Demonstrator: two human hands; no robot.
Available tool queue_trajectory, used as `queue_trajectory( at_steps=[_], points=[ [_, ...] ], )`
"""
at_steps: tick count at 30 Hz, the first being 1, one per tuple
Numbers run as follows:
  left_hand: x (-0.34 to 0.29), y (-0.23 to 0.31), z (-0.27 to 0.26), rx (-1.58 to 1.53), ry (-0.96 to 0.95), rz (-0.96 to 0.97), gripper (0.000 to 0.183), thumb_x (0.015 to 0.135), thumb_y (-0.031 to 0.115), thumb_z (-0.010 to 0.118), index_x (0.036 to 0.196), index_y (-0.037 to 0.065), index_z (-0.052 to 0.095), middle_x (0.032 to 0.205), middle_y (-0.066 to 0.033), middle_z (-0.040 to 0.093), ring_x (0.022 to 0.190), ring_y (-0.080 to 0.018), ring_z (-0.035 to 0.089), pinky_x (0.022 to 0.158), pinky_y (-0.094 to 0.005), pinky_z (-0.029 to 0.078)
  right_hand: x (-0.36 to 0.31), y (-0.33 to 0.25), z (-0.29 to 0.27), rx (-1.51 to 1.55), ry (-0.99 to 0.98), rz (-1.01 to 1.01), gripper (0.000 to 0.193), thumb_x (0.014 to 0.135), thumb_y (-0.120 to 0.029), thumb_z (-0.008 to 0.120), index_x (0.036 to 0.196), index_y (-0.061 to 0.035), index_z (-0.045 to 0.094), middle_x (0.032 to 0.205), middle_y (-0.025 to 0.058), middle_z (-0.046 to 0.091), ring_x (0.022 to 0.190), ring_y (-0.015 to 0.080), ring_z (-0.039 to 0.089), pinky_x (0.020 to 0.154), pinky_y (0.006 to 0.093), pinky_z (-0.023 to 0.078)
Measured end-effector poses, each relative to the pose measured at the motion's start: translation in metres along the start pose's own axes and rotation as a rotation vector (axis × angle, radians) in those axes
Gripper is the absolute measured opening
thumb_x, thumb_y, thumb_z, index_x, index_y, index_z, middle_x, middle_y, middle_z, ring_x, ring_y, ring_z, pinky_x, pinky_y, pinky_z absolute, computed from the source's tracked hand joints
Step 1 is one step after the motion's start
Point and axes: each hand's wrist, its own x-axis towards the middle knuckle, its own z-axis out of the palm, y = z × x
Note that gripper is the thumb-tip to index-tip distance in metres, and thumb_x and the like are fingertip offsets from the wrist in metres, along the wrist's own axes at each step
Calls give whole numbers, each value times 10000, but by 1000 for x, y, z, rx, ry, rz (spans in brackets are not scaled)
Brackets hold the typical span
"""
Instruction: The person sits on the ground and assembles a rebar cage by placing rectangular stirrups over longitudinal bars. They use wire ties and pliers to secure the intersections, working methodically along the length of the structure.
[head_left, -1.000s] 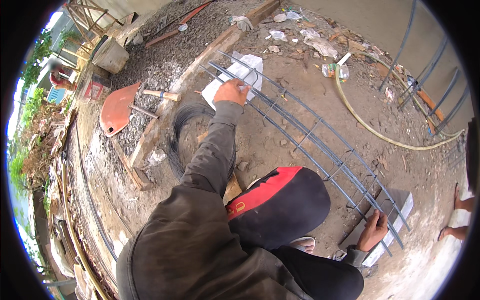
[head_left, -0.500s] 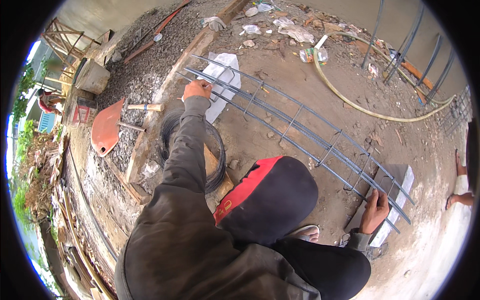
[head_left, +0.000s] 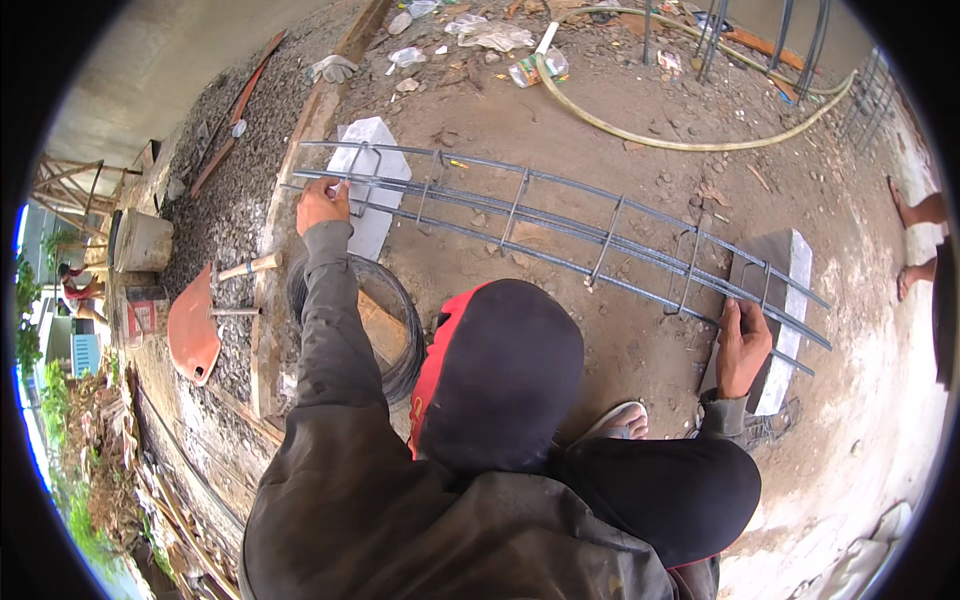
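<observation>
A long rebar cage (head_left: 606, 246), made of several steel bars with stirrups spaced along it, lies across in front of me. Its left end rests over a pale block (head_left: 375, 222), its right end over another grey-white block (head_left: 797, 268). My left hand (head_left: 323, 205) is closed around the cage's near-side bars at the left end. At the opposite end, my right hand (head_left: 742, 350) pinches the near-side bars next to a stirrup, thumb and fingers together. A coil of dark tie wire (head_left: 407, 350) lies below my left forearm.
An orange shovel blade (head_left: 193, 330) and a wooden-handled hammer (head_left: 250, 267) lie left, near a gravel heap (head_left: 225, 130). A hose (head_left: 640, 141) curves beyond the cage; upright rebars (head_left: 715, 40) stand behind it. Another person's bare feet (head_left: 915, 278) are at right.
The view has turned, so the cage now appears more level and farther left at its left end. Both hands keep their places at the cage's two ends.
</observation>
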Motion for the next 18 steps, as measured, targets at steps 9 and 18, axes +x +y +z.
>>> queue_trajectory(
  at_steps=[9,18],
  points=[
    [-51,86,18,-47,-364,128,360,809,404,829,1016,113,793,810,-93,751,788,-288,739,716,-415,566,-1,-15,-1,-169,-28,-37,271,968,-228,690,945,41,683,738,172,673,660,199,603,660,367,496],
    [-56,101,14,-70,-196,238,350,812,411,832,966,100,786,747,-73,723,690,-247,703,666,-384,550,-1,-22,-8,-134,-28,2,240,930,-207,708,940,32,703,721,201,687,622,280,684,615,372,514]
  ],
)
